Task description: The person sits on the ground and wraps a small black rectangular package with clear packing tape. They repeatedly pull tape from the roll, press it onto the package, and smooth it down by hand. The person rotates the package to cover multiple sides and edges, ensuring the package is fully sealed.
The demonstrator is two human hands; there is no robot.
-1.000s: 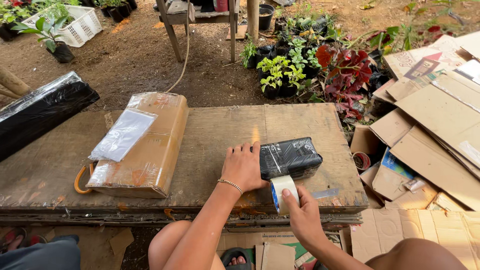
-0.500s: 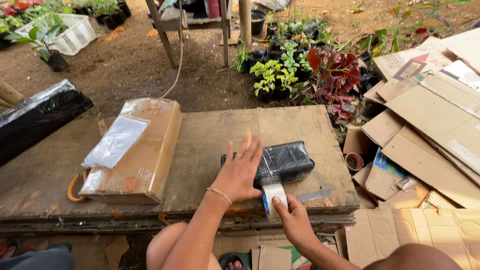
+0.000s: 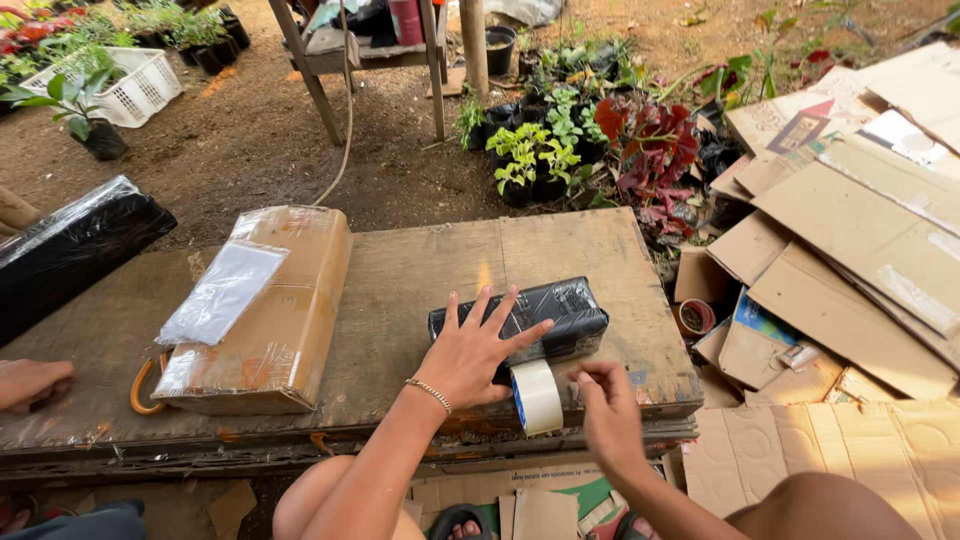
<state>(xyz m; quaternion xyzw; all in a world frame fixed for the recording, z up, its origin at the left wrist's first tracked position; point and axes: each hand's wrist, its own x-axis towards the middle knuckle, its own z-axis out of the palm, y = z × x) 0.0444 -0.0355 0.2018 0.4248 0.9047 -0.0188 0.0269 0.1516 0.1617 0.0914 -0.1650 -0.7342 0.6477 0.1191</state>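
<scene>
A small parcel wrapped in black plastic [image 3: 560, 310] lies on the wooden table [image 3: 420, 260], near its front right. My left hand [image 3: 475, 350] rests flat on the parcel's near left end, fingers spread. A roll of clear packing tape [image 3: 537, 396] stands on edge right in front of the parcel. My right hand [image 3: 607, 415] is beside the roll, fingers pinched at the tape's loose end next to the parcel.
A taped cardboard box [image 3: 270, 310] with a clear plastic pouch on top lies at the table's left, an orange handle [image 3: 140, 388] under it. Another person's hand [image 3: 30, 382] rests at the far left edge. Flattened cardboard [image 3: 850, 250] is piled on the right; potted plants [image 3: 560, 150] stand beyond.
My left hand lifted off the parcel and came down again with fingers spread. My right hand shifted from gripping the tape roll to pinching beside it; the roll now stands on the table.
</scene>
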